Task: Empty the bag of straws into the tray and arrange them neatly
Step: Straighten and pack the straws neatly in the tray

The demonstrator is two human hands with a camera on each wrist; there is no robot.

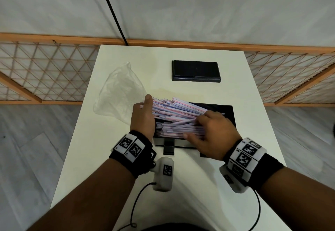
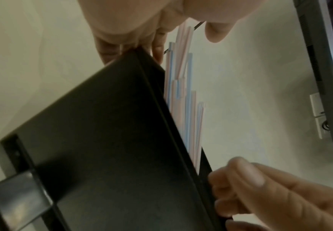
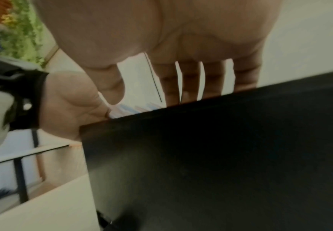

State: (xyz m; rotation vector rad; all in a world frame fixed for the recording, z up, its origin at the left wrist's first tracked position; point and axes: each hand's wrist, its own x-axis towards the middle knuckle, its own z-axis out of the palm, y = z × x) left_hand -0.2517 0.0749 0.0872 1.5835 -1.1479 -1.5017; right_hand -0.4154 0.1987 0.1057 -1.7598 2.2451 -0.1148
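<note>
A pile of pink and blue striped straws (image 1: 177,109) lies askew in the black tray (image 1: 228,111) at the table's middle. My left hand (image 1: 143,116) stands edge-on at the pile's left end, its flat palm against the straw ends. My right hand (image 1: 208,131) rests on the right end, fingers spread over the straws, thumb along the near side. The left wrist view shows straws (image 2: 181,93) sticking past the tray wall (image 2: 102,140). In the right wrist view, straight fingers (image 3: 189,81) reach down behind the tray wall (image 3: 221,156). The empty clear bag (image 1: 117,93) lies at the left.
A second black flat tray or lid (image 1: 196,71) lies at the back of the white table (image 1: 90,158). A black clip (image 1: 169,150) juts from the tray's near edge. A wooden lattice screen (image 1: 45,71) stands behind the table.
</note>
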